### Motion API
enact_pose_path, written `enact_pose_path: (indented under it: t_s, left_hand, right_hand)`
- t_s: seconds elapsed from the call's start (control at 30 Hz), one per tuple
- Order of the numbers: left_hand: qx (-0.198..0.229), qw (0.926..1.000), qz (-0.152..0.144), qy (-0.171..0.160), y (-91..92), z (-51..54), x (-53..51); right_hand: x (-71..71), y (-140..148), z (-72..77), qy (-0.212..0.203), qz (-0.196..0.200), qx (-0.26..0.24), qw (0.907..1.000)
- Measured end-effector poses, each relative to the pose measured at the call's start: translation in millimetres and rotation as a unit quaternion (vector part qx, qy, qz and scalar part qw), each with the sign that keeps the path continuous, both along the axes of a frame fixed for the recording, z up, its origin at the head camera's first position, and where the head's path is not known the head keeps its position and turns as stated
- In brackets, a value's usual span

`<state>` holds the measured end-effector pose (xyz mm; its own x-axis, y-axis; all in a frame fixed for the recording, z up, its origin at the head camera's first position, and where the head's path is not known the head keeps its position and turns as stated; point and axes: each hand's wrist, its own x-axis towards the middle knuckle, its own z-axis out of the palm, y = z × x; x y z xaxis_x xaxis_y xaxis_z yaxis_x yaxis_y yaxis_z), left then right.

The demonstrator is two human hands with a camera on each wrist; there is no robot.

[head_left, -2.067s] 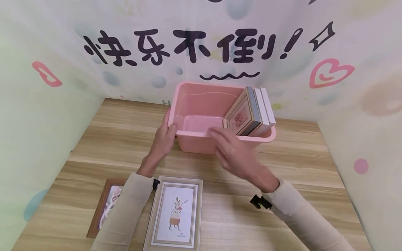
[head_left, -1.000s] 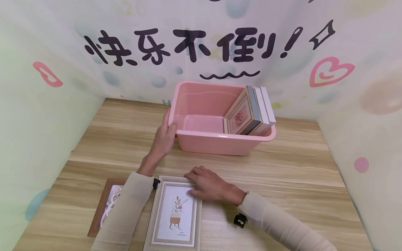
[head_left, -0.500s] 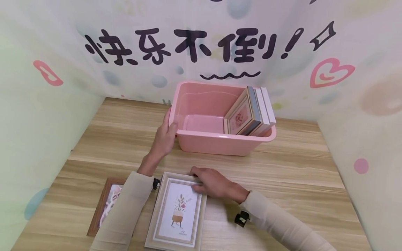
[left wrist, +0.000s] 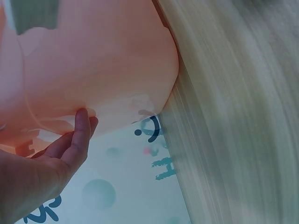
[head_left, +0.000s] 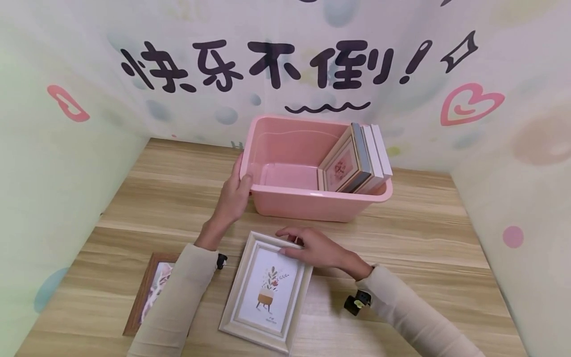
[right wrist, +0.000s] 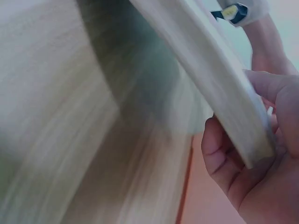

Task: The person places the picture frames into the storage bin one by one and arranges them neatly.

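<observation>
While the left hand (head_left: 235, 193) gripped the pink bin (head_left: 303, 207) at the view's centre, the right hand (head_left: 318, 249) pinched the cream frame (head_left: 269, 292) at lower centre near its upper-right corner, closed to the edge's thickness. Held so off-centre, the frame might well have twisted and slipped.

The right wrist view's top edge cuts off the cream frame (right wrist: 215, 74).
</observation>
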<state>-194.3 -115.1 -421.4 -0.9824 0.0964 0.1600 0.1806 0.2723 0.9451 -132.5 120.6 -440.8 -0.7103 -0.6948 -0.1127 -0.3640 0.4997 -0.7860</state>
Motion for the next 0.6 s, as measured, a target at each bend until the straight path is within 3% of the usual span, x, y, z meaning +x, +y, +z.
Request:
enact_pose_path:
  t_s: [0.23, 0.43, 0.6]
  left_hand:
    - [-0.004, 1.0, 0.006, 0.002, -0.3, 0.2, -0.5]
    - [0.002, 1.0, 0.002, -0.005, -0.4, 0.8, -0.9]
    - [0.005, 0.9999, 0.0, -0.015, 1.8, 15.7, 5.8]
  right_hand:
    - [-2.2, 11.3, 12.1, -0.021, 0.006, -0.031, 0.9993]
    - [-1.3, 17.2, 24.7, -0.079, 0.011, -0.062, 0.9949]
    - [1.5, 21.2, 39.6, -0.092, 0.026, -0.063, 0.9934]
